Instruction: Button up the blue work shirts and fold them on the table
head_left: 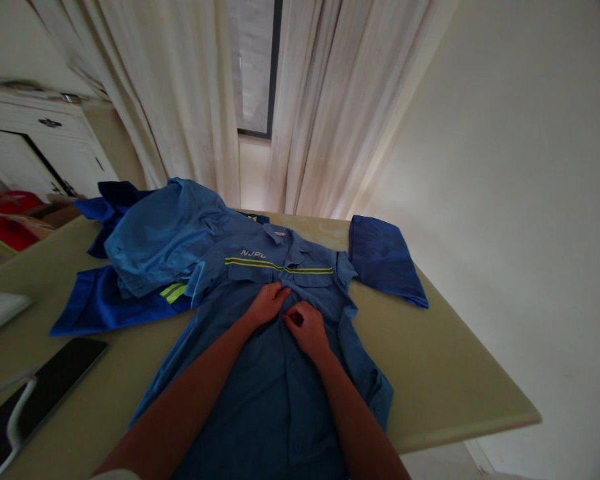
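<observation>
Left hand [269,303] and right hand [305,325] on blue shirt's [250,393] front, green table [445,373]

left hand [269,303] : on blue shirt [250,393] | right hand [306,327] : pinching its placket [293,393] | beneath: table [445,373]

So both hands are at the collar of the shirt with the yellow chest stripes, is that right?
Not at the collar: the head view shows the left hand and right hand at the front strip of the shirt, below the yellow chest stripes.
</observation>
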The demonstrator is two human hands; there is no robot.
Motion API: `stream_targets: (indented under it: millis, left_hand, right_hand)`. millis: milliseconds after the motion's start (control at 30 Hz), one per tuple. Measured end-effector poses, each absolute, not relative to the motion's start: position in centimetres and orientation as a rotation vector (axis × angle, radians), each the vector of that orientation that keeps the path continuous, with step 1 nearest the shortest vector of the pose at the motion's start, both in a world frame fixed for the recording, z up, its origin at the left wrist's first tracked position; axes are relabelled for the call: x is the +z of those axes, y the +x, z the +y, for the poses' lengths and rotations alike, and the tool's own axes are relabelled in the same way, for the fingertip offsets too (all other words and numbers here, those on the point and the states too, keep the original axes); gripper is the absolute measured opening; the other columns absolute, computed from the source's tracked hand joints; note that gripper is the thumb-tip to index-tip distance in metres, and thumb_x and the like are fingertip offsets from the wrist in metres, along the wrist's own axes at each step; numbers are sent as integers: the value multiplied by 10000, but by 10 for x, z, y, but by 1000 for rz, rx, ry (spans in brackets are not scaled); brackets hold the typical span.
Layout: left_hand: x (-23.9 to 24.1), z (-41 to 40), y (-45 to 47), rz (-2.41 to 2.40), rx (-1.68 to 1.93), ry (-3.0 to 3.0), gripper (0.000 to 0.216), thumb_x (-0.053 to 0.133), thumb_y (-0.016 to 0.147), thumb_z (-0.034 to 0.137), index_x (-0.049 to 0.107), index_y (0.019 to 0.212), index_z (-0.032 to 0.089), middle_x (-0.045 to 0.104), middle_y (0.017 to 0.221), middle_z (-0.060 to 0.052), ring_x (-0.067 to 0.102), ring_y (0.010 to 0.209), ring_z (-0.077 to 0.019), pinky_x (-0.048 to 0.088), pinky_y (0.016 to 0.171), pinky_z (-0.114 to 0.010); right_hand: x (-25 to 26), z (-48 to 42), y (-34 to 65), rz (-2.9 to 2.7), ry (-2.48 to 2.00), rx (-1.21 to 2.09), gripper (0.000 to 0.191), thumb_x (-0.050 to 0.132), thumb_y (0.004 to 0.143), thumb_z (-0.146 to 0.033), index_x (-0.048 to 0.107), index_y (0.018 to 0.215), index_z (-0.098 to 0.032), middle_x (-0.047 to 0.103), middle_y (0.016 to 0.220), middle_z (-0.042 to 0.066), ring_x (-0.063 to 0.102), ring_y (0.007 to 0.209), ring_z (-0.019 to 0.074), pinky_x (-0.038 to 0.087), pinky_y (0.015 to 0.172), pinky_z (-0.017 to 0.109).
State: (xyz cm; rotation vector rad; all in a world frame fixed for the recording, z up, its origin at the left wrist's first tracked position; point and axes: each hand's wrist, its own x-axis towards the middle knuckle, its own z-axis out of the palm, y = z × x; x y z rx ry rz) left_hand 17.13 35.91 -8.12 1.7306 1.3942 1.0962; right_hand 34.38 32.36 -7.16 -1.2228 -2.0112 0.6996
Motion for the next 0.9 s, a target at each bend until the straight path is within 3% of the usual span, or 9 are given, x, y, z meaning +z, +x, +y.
stream_targets:
  millis: [167, 233, 333, 400, 500, 633, 700, 833, 900]
  left_hand:
    - [-79, 362, 172, 1375, 1154, 1642, 490, 438, 978, 560, 523, 665, 192, 494, 568, 27, 479, 557, -139, 369, 540, -255]
    - [-74, 362, 166, 1516, 1120, 1724, 504, 357, 1031, 498, 582, 708, 184, 584, 642, -15, 562, 635, -171, 452, 627, -289]
    - [-64, 363, 141, 1854, 996, 2040, 311, 455, 1006, 361, 702, 954, 179, 706, 1080, -126, 631, 1041, -273, 485, 937, -403]
    - [-59, 362, 112, 2169, 938, 2092, 306, 483, 986, 304, 688, 1172, 175, 623, 1347, -169, 541, 1254, -330, 417, 1066, -468]
    - [-55, 358, 63, 2558, 821, 1879, 459, 410, 1014, 319, 575, 1402, 140, 508, 1507, -207, 469, 1354, -370, 371, 1112, -514]
    - [-53, 348, 17, 2728, 639, 1718, 673, 474, 974, 573, 503, 1501, 156, 466, 1550, -228, 387, 1418, -446, 267, 1158, -637]
    - [-52, 343, 5, 2623, 576, 1786, 792, 528, 916, 664, 447, 1555, 202, 447, 1569, -214, 365, 1429, -473, 296, 1132, -657]
    - [-49, 340, -15, 2242, 438, 2024, 914, 674, 809, 652, 396, 1595, 280, 405, 1610, -168, 400, 1435, -448, 367, 1130, -591]
    - [-44, 342, -28, 2192, 501, 2014, 767, 656, 840, 564, 518, 1517, 231, 495, 1547, -156, 467, 1405, -391, 386, 1149, -511]
  right_hand:
    - [-76, 327, 347, -1892, -1248, 665, 162, 732, 891, -332, 632, 903, -204, 621, 764, -9, 568, 693, 160, 436, 667, 273]
    - [-75, 328, 348, -1922, -1234, 628, 157, 688, 927, -339, 658, 989, -197, 662, 874, 31, 603, 780, 182, 471, 729, 295]
    - [-73, 326, 348, -2047, -1235, 540, 224, 677, 940, -338, 695, 1124, -210, 686, 1106, 87, 624, 1021, 239, 486, 913, 366]
    - [-71, 324, 347, -2127, -1263, 480, 254, 687, 940, -358, 715, 1158, -232, 677, 1204, 98, 596, 1142, 275, 450, 1010, 421]
    - [-71, 323, 347, -2165, -1302, 464, 262, 687, 944, -358, 727, 1175, -241, 670, 1257, 98, 580, 1190, 290, 424, 1051, 448]
    - [-72, 326, 347, -2172, -1289, 498, 238, 676, 950, -313, 731, 1165, -228, 680, 1239, 91, 588, 1179, 277, 420, 1061, 437]
    - [-74, 328, 348, -2170, -1269, 502, 220, 674, 949, -296, 735, 1148, -222, 685, 1222, 89, 595, 1165, 270, 423, 1055, 427]
    - [-76, 330, 349, -2155, -1237, 508, 197, 668, 950, -293, 740, 1121, -227, 695, 1193, 86, 607, 1144, 261, 429, 1043, 412]
    - [-77, 331, 349, -2155, -1237, 510, 194, 662, 954, -296, 742, 1117, -230, 696, 1192, 85, 610, 1142, 256, 427, 1044, 411]
